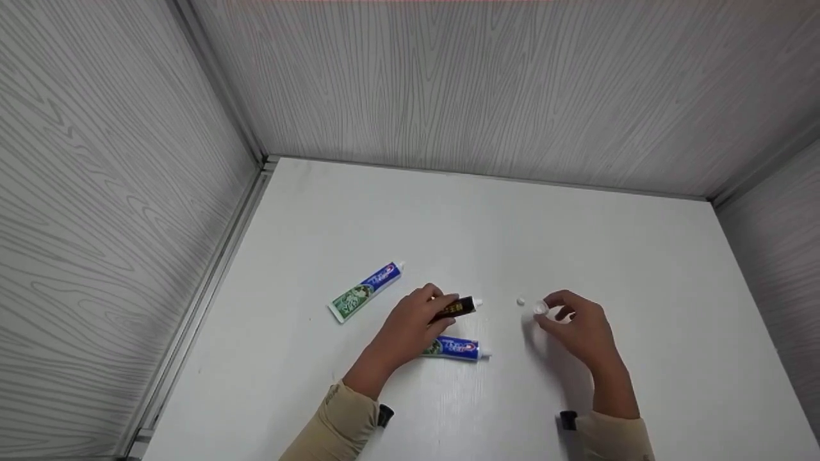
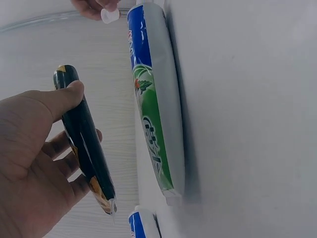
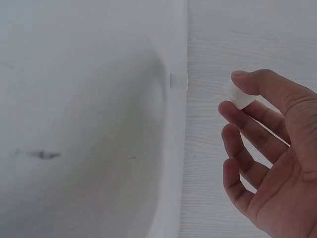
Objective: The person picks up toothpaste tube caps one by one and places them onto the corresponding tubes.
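- Blue-and-green toothpaste tube lies on the tabletop.
- Left hand pinches a black tube, fingers seemingly leaving its nozzle free; second toothpaste tube lies nearer.
- Small white cap rests loose.
- Right hand pinches larger white cap.

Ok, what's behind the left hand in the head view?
Past the left hand, the white-tipped ends of the dark tube it holds and a blue-green tube show; the hand covers their other ends there.
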The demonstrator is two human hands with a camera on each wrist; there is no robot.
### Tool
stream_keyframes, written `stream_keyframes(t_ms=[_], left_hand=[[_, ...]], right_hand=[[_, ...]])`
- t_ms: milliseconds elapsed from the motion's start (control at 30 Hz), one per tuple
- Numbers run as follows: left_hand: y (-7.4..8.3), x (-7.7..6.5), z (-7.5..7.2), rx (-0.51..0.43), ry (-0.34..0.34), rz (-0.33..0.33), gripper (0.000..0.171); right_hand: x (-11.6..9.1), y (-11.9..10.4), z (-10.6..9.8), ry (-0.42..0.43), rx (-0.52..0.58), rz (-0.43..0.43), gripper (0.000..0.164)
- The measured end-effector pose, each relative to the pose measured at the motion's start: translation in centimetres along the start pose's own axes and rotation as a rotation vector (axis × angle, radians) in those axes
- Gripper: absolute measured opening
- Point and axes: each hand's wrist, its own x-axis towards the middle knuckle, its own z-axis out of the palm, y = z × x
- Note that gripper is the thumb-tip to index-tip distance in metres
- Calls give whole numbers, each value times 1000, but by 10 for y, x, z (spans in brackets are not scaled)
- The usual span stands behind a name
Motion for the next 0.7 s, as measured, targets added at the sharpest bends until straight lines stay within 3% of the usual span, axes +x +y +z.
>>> stream_keyframes(t_ms=[700], left_hand=[[10, -4, 0, -3, -38, 51, 45]], right_hand=[[-7, -13, 6, 29, 48, -122, 28]])
